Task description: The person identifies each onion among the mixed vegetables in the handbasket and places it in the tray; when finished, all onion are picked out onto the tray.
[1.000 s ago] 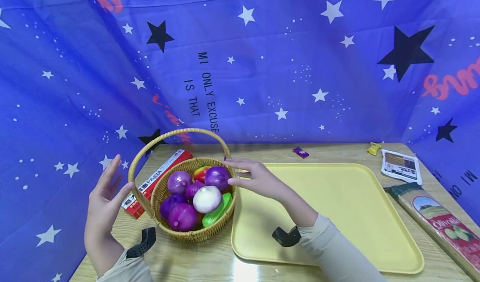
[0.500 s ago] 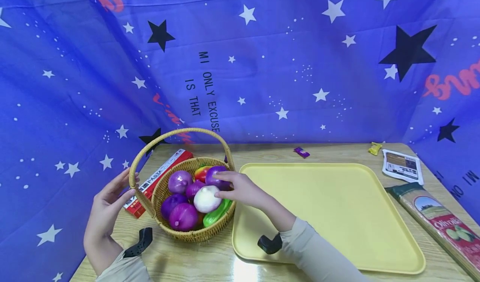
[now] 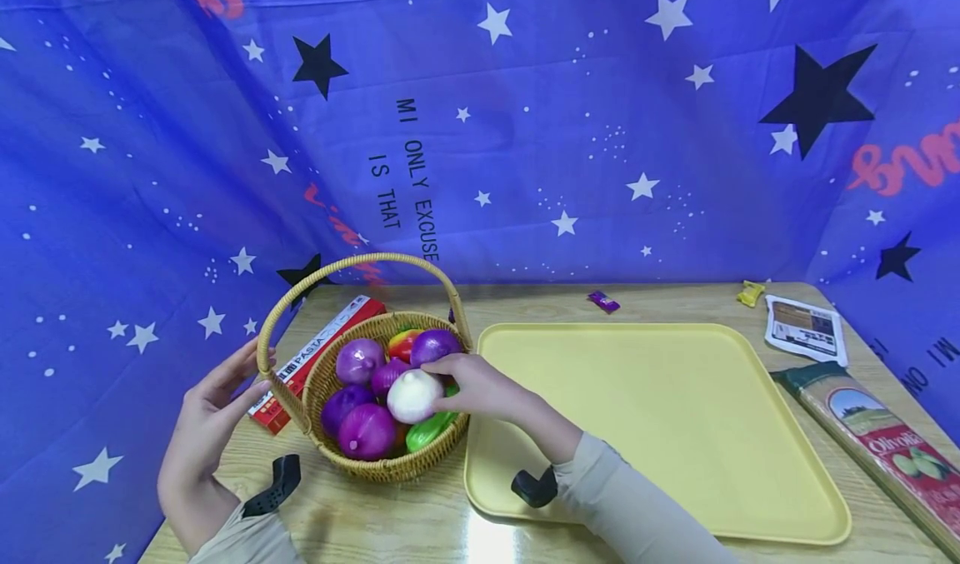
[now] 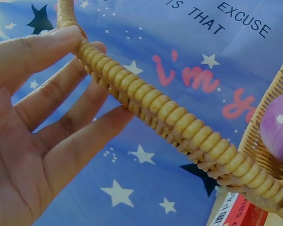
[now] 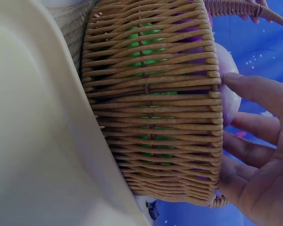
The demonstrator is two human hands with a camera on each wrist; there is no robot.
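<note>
A woven basket (image 3: 401,470) with a tall arched handle stands on the left of the table. Inside lie several purple onions (image 3: 367,432), a white onion (image 3: 411,399), a long green vegetable (image 3: 426,436) and a red-yellow piece (image 3: 402,345), partly covered. My left hand (image 3: 197,431) holds the left side of the basket handle (image 4: 155,106), thumb on the near side and fingertips behind. Reaching over the basket's right rim, my right hand (image 3: 483,391) has its thumb and fingers on the white onion, which still sits among the others.
A yellow tray (image 3: 637,431) lies right of the basket, and a red pasta box (image 3: 330,343) behind it at left. Beyond the tray are a purple-wrapped candy (image 3: 603,301), a yellow one (image 3: 750,293), a white packet (image 3: 806,331) and an Olivoilà bag (image 3: 877,447).
My right hand has moved left and down from the basket's right rim onto the white onion. My left hand has come in from beside the handle to hold it.
</note>
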